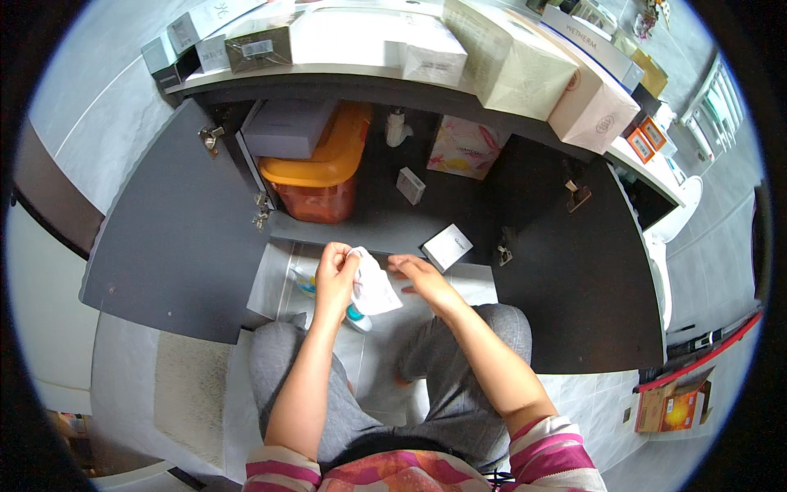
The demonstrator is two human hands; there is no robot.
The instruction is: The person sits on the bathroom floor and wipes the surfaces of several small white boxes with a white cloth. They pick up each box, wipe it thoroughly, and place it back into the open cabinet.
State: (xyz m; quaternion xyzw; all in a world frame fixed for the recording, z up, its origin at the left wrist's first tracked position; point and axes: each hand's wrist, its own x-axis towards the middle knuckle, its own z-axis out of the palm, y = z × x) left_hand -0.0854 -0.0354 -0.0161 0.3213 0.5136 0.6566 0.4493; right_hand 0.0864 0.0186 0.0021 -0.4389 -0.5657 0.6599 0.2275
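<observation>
My left hand pinches a white cloth or tissue by its upper end, and the rest hangs down to the right. My right hand is just right of it, holding nothing, with its fingers apart and slightly blurred. Beyond that hand, a white carton lies at the front edge of the cabinet floor. A smaller pale box stands deeper inside. Below the cloth, a white bottle with a teal cap is partly hidden. A colourful packet shows beside my left wrist.
Two dark cabinet doors stand wide apart around my knees. Inside are an orange-lidded bin under a lilac box, a white pipe fitting and a floral box. Several wrapped cartons line the counter above.
</observation>
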